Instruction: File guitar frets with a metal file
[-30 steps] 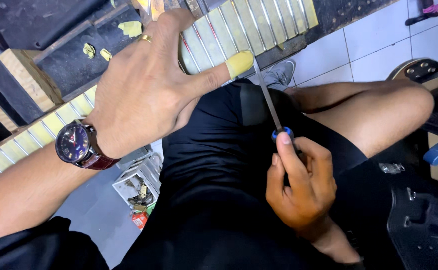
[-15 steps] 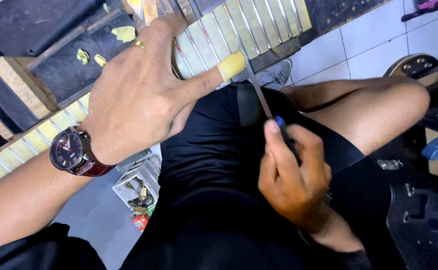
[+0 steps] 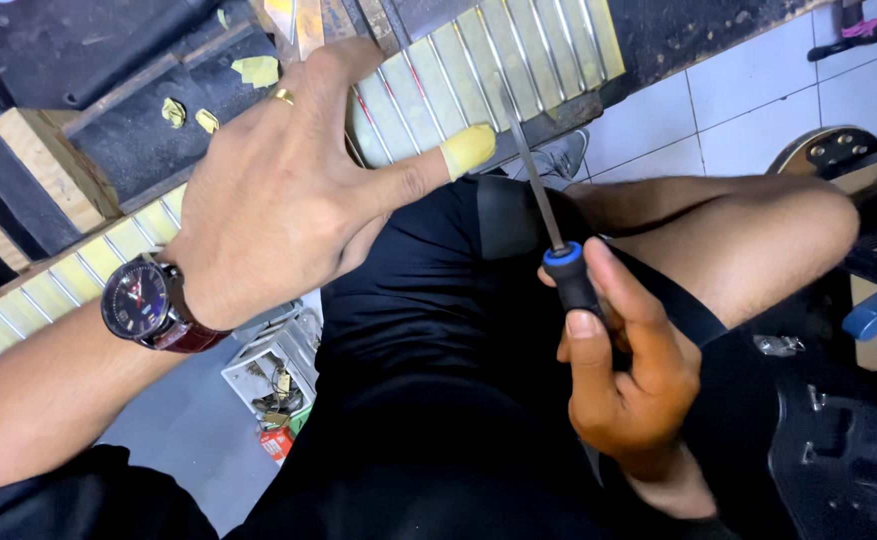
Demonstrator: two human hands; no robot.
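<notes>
My right hand (image 3: 623,385) is closed around the black handle of a slim file (image 3: 550,225), forefinger laid along the handle up to its blue collar. The steel shaft runs away from that hand, up and slightly left, and its tip reaches the edge of the guitar neck (image 3: 478,70) just beside my left thumb; whether it touches a fret I cannot tell. So the tool's long axis lies nearly crosswise to the neck, point away from me, handle toward my lap.

My left hand (image 3: 278,195) lies spread, palm down, on the fretboard, holding nothing in a grip but pressing the neck flat. Its thumb tip is wrapped in yellow tape; a watch (image 3: 148,305) sits at the wrist.

I judge the file light and stiff, hard steel that will not flex much, with a handle that gives a sure hold; the handle is the place to take it, not the abrasive shaft. The neck itself runs long from lower left to upper right under my left hand; it looks rigid but easily scratched, with masking strips between the frets, so steadying it from above seems right
</notes>
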